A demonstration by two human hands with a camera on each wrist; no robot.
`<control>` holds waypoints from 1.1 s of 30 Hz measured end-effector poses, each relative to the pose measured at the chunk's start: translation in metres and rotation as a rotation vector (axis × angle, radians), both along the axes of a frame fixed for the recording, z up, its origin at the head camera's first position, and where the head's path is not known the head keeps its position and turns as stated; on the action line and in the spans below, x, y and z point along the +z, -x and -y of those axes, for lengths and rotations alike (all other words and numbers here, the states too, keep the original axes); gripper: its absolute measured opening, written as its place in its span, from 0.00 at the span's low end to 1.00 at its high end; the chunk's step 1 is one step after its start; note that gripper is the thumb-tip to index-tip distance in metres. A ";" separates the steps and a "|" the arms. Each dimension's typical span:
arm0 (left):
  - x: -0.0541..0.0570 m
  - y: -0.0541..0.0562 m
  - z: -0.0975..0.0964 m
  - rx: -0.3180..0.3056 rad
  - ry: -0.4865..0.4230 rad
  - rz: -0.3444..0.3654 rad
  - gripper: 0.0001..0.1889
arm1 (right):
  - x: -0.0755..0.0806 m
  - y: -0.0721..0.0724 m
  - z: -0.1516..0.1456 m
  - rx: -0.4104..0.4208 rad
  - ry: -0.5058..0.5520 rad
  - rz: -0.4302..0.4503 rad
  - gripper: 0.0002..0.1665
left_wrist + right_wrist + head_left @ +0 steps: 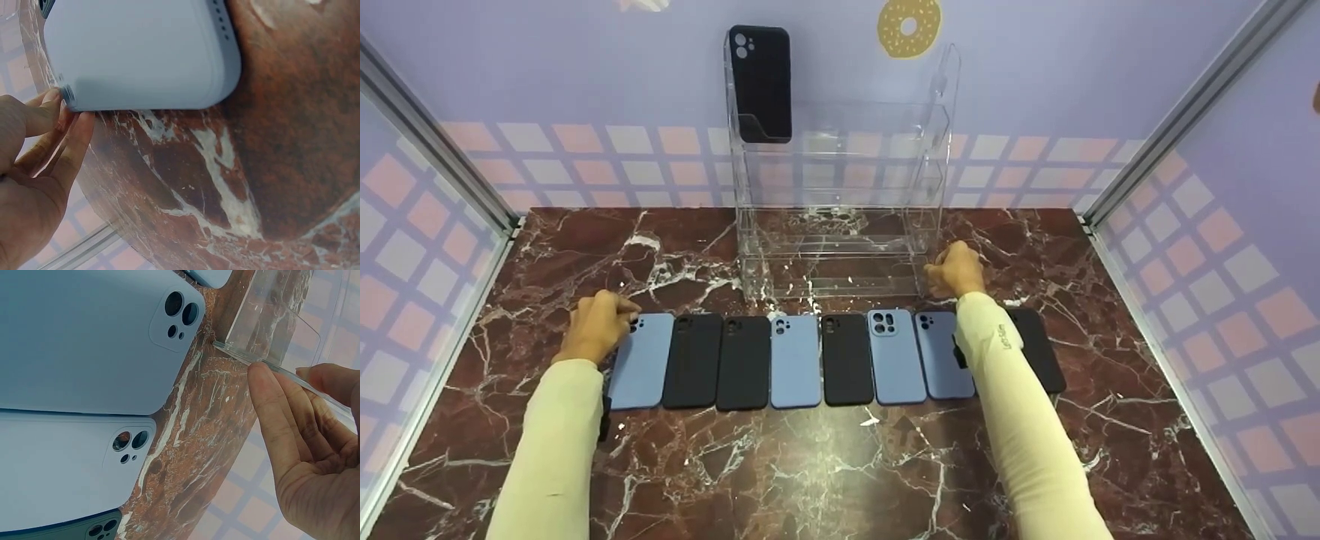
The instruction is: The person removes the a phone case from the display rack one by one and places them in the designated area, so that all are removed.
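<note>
At the left end of a row of phone cases, my left hand (pixel 596 326) pinches the upper left corner of a light blue phone case (pixel 643 367). The left wrist view shows the thumb and fingertips at that case's side edge (pixel 135 67). My right hand (pixel 958 271) is at the lower right of a clear tiered display stand (pixel 840 244). Its thumb and fingers pinch the stand's thin side panel (pixel 242 355), as the right wrist view shows. A black phone case (pixel 765 82) leans upright in the stand's top tier, on the left.
Black cases (pixel 693 364) and blue cases (pixel 795 364) lie side by side across the marble-patterned table (pixel 750 472), camera cutouts toward the stand. My right forearm passes over the right end, partly covering a black case (pixel 1039 352). Purple-tiled panels (pixel 585 67) enclose the back and sides.
</note>
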State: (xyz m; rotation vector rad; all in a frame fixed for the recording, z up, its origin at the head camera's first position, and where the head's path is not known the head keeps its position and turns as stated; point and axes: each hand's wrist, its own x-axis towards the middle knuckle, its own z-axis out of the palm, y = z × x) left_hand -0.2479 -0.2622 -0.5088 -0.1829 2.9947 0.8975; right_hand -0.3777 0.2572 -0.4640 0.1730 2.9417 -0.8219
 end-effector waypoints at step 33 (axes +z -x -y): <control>0.170 0.089 -0.068 0.039 0.048 -0.195 0.35 | 0.000 0.000 0.001 -0.004 0.010 -0.004 0.13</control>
